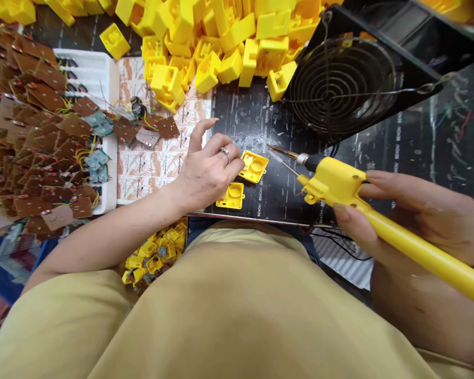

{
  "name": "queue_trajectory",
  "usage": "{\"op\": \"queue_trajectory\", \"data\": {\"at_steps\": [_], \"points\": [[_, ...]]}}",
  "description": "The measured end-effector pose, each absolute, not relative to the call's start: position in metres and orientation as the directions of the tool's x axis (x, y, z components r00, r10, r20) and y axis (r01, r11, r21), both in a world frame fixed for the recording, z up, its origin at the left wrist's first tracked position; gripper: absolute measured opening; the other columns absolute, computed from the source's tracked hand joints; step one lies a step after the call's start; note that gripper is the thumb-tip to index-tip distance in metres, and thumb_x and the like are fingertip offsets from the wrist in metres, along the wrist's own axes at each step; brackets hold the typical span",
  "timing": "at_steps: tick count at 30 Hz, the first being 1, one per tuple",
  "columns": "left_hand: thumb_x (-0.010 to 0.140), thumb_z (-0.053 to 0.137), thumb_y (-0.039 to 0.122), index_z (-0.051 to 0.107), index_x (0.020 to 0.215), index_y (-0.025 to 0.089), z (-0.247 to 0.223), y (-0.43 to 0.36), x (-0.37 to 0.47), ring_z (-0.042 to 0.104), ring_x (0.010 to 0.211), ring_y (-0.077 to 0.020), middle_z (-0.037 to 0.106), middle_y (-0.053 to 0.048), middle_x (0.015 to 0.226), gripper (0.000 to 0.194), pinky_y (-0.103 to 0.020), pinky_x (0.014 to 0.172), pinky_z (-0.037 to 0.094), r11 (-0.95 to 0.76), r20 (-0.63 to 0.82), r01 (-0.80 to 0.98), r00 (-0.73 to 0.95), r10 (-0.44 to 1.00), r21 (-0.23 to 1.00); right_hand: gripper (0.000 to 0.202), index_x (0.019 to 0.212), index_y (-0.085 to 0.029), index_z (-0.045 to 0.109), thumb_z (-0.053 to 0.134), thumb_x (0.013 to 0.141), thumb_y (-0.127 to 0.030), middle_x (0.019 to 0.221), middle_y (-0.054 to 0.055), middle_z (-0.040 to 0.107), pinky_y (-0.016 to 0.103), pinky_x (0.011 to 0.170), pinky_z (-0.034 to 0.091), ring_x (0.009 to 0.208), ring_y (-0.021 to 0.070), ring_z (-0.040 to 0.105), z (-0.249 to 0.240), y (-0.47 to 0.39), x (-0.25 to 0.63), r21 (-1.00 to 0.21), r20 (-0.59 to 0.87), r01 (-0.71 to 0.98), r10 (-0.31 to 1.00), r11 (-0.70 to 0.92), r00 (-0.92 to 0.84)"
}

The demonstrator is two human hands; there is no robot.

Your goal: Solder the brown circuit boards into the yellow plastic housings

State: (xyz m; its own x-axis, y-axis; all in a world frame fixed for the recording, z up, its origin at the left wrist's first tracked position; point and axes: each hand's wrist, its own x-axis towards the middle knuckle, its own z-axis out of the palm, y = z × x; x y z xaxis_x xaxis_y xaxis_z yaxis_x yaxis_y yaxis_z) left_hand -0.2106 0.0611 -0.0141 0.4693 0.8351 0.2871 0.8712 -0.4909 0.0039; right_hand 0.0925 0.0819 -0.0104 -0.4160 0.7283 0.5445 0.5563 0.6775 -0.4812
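Note:
My left hand (211, 168), with a ring on one finger, has its fingertips at the left edge of a yellow housing (255, 167) lying on the dark bench. The thumb and index side is raised; the other fingers curl down at the housing. Just below lies a second yellow housing (231, 196), partly beside the hand. At the right, my right hand (398, 216) is closed around a yellow soldering iron (339, 181). Its metal tip and a thin guide tube point left, above the bench near the first housing.
Many yellow housings (237, 42) are heaped at the back. A black fan (339, 89) stands back right. At the left, brown circuit boards (35, 131) pile over a white tray (111, 131). More yellow parts (158, 252) lie below the bench edge. Patterned paper (138, 168) covers the bench at left.

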Motion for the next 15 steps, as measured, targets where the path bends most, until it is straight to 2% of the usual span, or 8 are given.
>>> {"op": "queue_trajectory", "data": {"at_steps": [5,11,13,15], "points": [[0.102,0.034,0.017,0.066,0.081,0.025,-0.013,0.061,-0.211,0.067,0.102,-0.0181,0.071,0.002,0.091,0.039,-0.055,0.120,0.036,-0.471,0.248,0.882,0.453,0.856,0.014,0.049,0.137,-0.034,0.057,0.071,0.091,-0.041,0.102,-0.001,0.075,0.033,0.060,0.056,0.076,0.0208,0.072,-0.019,0.089,0.102,-0.406,0.524,0.561,0.687,0.721,-0.504],[0.102,0.035,0.018,0.067,0.085,0.025,-0.014,0.059,-0.211,0.068,0.099,-0.0188,0.072,0.003,0.090,0.036,-0.055,0.116,0.040,-0.491,0.255,0.864,0.502,0.826,-0.109,0.047,0.135,-0.031,0.054,0.068,0.092,-0.041,0.094,-0.001,0.075,0.028,0.051,0.053,0.066,0.0170,0.070,-0.026,0.093,0.107,-0.299,0.572,0.570,0.621,0.766,-0.535],[0.101,0.040,0.022,0.068,0.094,0.026,-0.010,0.057,-0.216,0.067,0.104,-0.0209,0.073,0.001,0.098,0.029,-0.055,0.116,0.040,-0.502,0.255,0.861,0.504,0.825,-0.077,0.041,0.130,-0.031,0.057,0.067,0.092,-0.041,0.093,-0.001,0.074,0.028,0.052,0.054,0.066,0.0168,0.070,-0.027,0.090,0.107,-0.304,0.577,0.605,0.648,0.736,-0.498],[0.101,0.046,0.031,0.067,0.112,0.026,-0.002,0.058,-0.221,0.065,0.113,-0.0239,0.073,-0.003,0.114,0.025,-0.055,0.114,0.041,-0.496,0.225,0.868,0.476,0.850,0.037,0.035,0.125,-0.032,0.060,0.068,0.092,-0.043,0.093,0.000,0.074,0.029,0.056,0.056,0.070,0.0175,0.071,-0.027,0.087,0.109,-0.361,0.543,0.654,0.720,0.664,-0.432]]}}
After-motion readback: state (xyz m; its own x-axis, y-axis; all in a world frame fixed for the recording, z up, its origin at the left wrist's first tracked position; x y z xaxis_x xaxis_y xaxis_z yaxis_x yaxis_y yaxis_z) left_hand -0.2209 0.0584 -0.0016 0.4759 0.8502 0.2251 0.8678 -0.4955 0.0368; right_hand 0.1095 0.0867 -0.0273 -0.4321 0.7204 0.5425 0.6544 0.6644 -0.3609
